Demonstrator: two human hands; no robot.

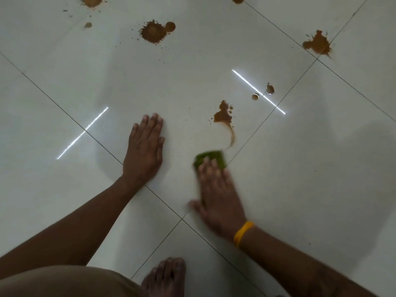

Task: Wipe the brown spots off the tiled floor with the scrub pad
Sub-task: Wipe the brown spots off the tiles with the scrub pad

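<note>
My right hand [218, 194], blurred by motion, presses flat on a green scrub pad [211, 159] on the white tiled floor [85, 82]. Only the pad's far end shows past my fingers. Just beyond the pad, a brown smear curls up to a brown spot [222, 116]. Two small brown spots [270, 89] lie further right. A large splat [153, 32] lies at the top centre, another [318, 44] at the top right, and one [91, 0] at the top left edge. My left hand [145, 146] rests flat on the floor, fingers together, holding nothing.
My bare foot [166, 277] stands at the bottom centre and my knee [64, 284] fills the bottom left. A yellow band [242, 233] circles my right wrist. Dark grout lines cross the floor diagonally. Bright light streaks [257, 91] reflect off the glossy tiles.
</note>
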